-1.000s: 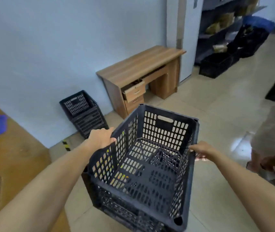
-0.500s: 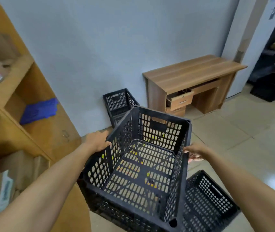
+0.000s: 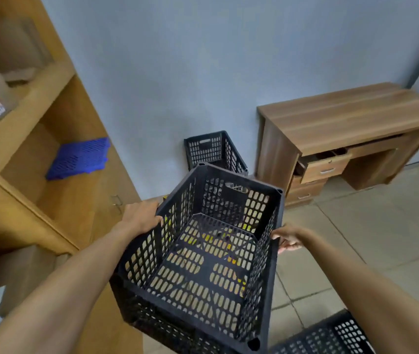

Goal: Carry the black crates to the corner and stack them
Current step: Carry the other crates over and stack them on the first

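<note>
Plainly mid-carry, the crate (image 3: pixel 203 254) hung at centre frame, held clear of the floor. The left hand (image 3: pixel 140 218) was clamped over its left rim; the right hand (image 3: pixel 287 240) curled round the right rim, one grip on each side, probably to keep it level. Above it in the frame, the stack (image 3: pixel 214 152) waited against the wall, left of the desk (image 3: pixel 351 116), likely the drop spot. Another crate (image 3: pixel 331 335) lay at lower right.
</note>
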Tool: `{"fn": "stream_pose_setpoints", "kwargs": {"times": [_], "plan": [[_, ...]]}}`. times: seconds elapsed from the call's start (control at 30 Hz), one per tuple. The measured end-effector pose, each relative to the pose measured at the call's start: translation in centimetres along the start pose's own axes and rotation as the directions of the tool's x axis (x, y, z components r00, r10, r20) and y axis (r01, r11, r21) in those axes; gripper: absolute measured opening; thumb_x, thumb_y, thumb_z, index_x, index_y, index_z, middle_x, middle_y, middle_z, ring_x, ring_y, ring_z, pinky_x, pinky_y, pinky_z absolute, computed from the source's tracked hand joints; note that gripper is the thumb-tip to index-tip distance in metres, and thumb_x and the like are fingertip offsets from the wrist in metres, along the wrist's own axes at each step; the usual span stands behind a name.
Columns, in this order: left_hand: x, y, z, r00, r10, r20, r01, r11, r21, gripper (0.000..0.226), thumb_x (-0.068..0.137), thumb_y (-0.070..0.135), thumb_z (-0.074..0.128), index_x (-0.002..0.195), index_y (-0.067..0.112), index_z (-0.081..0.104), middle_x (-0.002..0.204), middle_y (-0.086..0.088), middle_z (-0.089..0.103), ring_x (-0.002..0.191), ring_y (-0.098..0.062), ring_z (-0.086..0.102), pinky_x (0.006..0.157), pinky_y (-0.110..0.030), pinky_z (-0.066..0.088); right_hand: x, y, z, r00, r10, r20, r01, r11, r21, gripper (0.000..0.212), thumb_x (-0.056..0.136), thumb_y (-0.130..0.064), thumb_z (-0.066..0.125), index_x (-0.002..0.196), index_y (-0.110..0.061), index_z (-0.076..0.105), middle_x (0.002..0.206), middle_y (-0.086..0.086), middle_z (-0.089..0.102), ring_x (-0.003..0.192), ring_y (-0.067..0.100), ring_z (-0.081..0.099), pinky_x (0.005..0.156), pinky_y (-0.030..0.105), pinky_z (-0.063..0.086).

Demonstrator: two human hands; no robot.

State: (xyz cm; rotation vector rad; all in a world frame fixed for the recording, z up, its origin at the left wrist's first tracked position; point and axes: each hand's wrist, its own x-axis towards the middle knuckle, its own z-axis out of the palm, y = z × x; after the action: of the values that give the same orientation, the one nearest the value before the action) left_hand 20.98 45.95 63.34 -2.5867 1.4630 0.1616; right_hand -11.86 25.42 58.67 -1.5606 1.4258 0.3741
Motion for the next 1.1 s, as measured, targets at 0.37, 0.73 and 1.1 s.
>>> {"fn": "stream_pose_setpoints", "kwargs": {"times": [0.37, 0.73, 1.1], "plan": [[16.7, -2.9, -3.3, 0.997, -0.069, -0.029, 0.070, 0.997, 0.034, 0.031, 0.092, 0.049, 0.050, 0.107, 0.021, 0.053, 0.095, 0.000, 0.067, 0.087, -0.023, 0.064, 0.082, -0.038, 0.051, 10.4, -13.0, -8.8, 0.988, -0.114, -0.101, 0.118, 0.992, 0.035, 0.021, 0.091, -0.010, 0.058, 0.078, 0.004, 0.050, 0.064, 0.021, 0.061, 0.026, 0.015, 0.054, 0.030, 0.016, 0.039], [40.1, -4.7, -6.5, 0.998, 0.038, -0.053, -0.035, 0.998, 0.055, 0.030, 0.089, 0.046, 0.051, 0.106, 0.021, 0.055, 0.100, -0.003, 0.068, 0.089, -0.027, 0.064, 0.074, -0.033, 0.047, 23.0, -25.4, -15.9, 0.979, -0.058, -0.197, 0.067, 0.997, 0.041, 0.032, 0.090, -0.011, 0.062, 0.062, -0.001, 0.052, 0.026, 0.000, 0.051, 0.023, 0.008, 0.053, 0.028, 0.013, 0.037], [55.1, -8.1, -8.6, 1.000, 0.018, 0.012, -0.019, 0.998, 0.063, 0.018, 0.087, 0.040, 0.055, 0.094, 0.023, 0.053, 0.083, 0.004, 0.056, 0.076, -0.020, 0.056, 0.067, -0.028, 0.041, 35.5, -37.7, -21.9, 0.980, -0.123, -0.159, 0.109, 0.989, -0.094, 0.024, 0.085, -0.016, 0.071, 0.073, -0.005, 0.054, 0.068, 0.013, 0.066, 0.057, 0.014, 0.065, 0.050, 0.023, 0.054]]}}
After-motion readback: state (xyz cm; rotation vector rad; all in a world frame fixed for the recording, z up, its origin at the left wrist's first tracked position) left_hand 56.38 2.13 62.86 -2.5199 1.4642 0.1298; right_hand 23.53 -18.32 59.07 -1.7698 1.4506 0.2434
